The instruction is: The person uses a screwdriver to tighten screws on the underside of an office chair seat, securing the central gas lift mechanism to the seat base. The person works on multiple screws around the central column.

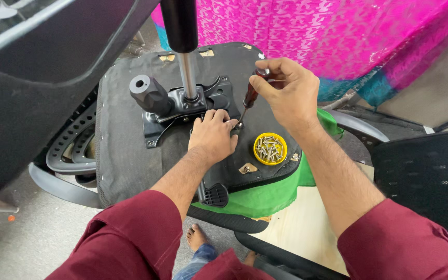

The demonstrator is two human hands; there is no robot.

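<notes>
An upturned office chair seat (125,155) with a black fabric underside lies in front of me. A black metal tilt mechanism (182,103) with a gas-lift post (186,72) is on it. My left hand (213,136) rests flat on the seat beside the mechanism's plate, fingers at the screwdriver tip. My right hand (285,93) grips a dark red-handled screwdriver (249,98), held nearly upright with its tip down on the seat near the plate's edge. A yellow cap (270,148) filled with several silver screws sits on the seat just right of my left hand.
A black chair part (37,78) looms at the upper left. A perforated black backrest (73,140) lies left of the seat. Green fabric (265,197) shows under the seat. Pink patterned cloth (338,31) hangs behind. Another black mesh seat (431,176) is at right.
</notes>
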